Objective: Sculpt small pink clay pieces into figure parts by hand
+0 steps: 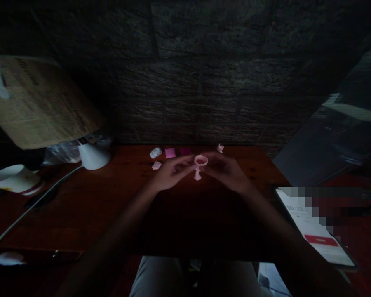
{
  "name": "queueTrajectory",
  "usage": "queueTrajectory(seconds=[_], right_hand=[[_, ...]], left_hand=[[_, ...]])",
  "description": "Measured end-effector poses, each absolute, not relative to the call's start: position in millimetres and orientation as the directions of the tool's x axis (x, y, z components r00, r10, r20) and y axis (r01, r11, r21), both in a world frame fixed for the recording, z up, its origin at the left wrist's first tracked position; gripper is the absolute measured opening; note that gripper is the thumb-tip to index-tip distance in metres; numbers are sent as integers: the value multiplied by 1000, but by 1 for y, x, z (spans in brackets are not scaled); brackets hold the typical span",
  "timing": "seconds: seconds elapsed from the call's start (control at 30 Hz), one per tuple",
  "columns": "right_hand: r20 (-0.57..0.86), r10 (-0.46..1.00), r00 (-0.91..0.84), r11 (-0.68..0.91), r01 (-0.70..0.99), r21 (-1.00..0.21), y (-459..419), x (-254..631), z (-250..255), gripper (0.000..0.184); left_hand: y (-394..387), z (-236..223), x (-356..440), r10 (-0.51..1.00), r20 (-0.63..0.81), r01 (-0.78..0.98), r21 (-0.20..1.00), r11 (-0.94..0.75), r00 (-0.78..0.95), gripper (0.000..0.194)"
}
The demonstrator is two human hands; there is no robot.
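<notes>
A small pale pink cup on a stem, shaped like a goblet and apparently of soft clay, is held upright over the wooden table. My left hand pinches its left side with thumb and fingers. On the other side, my right hand has its curled fingers against the rim. Behind my left hand lie a pink square, a magenta square, a white crumpled lump and a pale pink scrap. Another small pink piece sits beyond my right hand.
A brown paper bag hangs at the left above a white conical base with a cable. A white paper cup lies on its side nearby. A phone is at the right, and a stone wall rises behind the table.
</notes>
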State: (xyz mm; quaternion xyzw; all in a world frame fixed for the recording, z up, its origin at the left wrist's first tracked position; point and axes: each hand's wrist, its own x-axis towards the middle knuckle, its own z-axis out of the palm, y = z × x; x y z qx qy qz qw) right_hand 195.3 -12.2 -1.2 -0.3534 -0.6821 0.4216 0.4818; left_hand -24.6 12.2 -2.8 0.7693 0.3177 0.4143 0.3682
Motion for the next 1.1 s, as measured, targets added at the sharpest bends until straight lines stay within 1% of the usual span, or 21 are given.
queueTrajectory(seconds=[0.07, 0.1, 0.13, 0.2, 0.27, 0.33, 0.4, 0.47, 0.53, 0.63, 0.67, 0.7, 0.73, 0.8, 0.83, 0.87, 0.93, 1.0, 1.03, 1.07, 1.1], right_hand=[[328, 883, -335, 389, 135, -911, -16, 189, -5, 32], [327, 877, -352, 407, 184, -895, -18, 184, -8, 29], [335, 870, -363, 432, 233, -871, -21, 179, -11, 24], [298, 870, -393, 437, 335, -835, -26, 167, -18, 16], [288, 864, -414, 455, 394, -798, -30, 157, -24, 15], [276, 866, -417, 456, 434, -777, -34, 149, -28, 13], [263, 866, -426, 459, 466, -757, -35, 145, -30, 13], [259, 851, -457, 479, 474, -739, -35, 145, -30, 14], [256, 828, -499, 499, 447, -742, -34, 148, -29, 22], [222, 824, -522, 469, 407, -784, -30, 157, -27, 44], [206, 833, -513, 446, 404, -799, -28, 161, -26, 47], [191, 842, -504, 425, 405, -810, -26, 164, -26, 46], [188, 851, -490, 414, 406, -814, -23, 168, -25, 40], [212, 861, -462, 418, 406, -813, -20, 172, -24, 20], [231, 871, -433, 416, 404, -815, -18, 173, -24, 16], [253, 886, -389, 410, 398, -821, -17, 173, -23, 16], [296, 914, -279, 384, 353, -853, -17, 171, -22, 28], [327, 926, -190, 368, 250, -896, -18, 167, -21, 46], [339, 925, -171, 368, 189, -910, -18, 166, -20, 52], [350, 922, -162, 373, 136, -918, -18, 164, -19, 54], [360, 920, -157, 378, 99, -921, -18, 163, -18, 53]], left_hand=[[19, 12, -48, 823, 420, 355, 756, -550, 382, 33], [23, 19, -61, 847, 410, 461, 712, -530, 339, 33], [25, 25, -75, 870, 372, 575, 654, -492, 323, 33], [26, 33, -98, 912, 290, 763, 504, -404, 291, 33], [23, 32, -113, 939, 229, 855, 399, -330, 255, 35], [18, 23, -117, 958, 183, 899, 342, -272, 221, 37], [15, 10, -112, 969, 174, 921, 320, -224, 175, 39], [16, -2, -106, 963, 168, 905, 339, -256, 210, 33], [19, -11, -101, 959, 163, 907, 321, -274, 233, 31], [25, -17, -101, 964, 167, 931, 268, -249, 209, 29], [27, -18, -103, 963, 167, 933, 259, -252, 214, 31], [28, -19, -105, 961, 171, 934, 251, -256, 217, 32], [29, -19, -108, 959, 183, 935, 245, -256, 215, 33], [29, -18, -110, 956, 228, 934, 260, -244, 186, 33], [28, -16, -109, 952, 256, 923, 297, -244, 170, 32], [27, -14, -107, 947, 278, 897, 359, -259, 162, 31], [25, -8, -97, 932, 305, 765, 548, -339, 194, 37], [22, 1, -82, 894, 260, 571, 696, -435, 364, 40], [20, 5, -73, 843, 231, 487, 729, -480, 485, 38], [19, 9, -64, 779, 204, 428, 739, -520, 593, 35], [18, 12, -56, 725, 184, 391, 741, -546, 664, 31]])
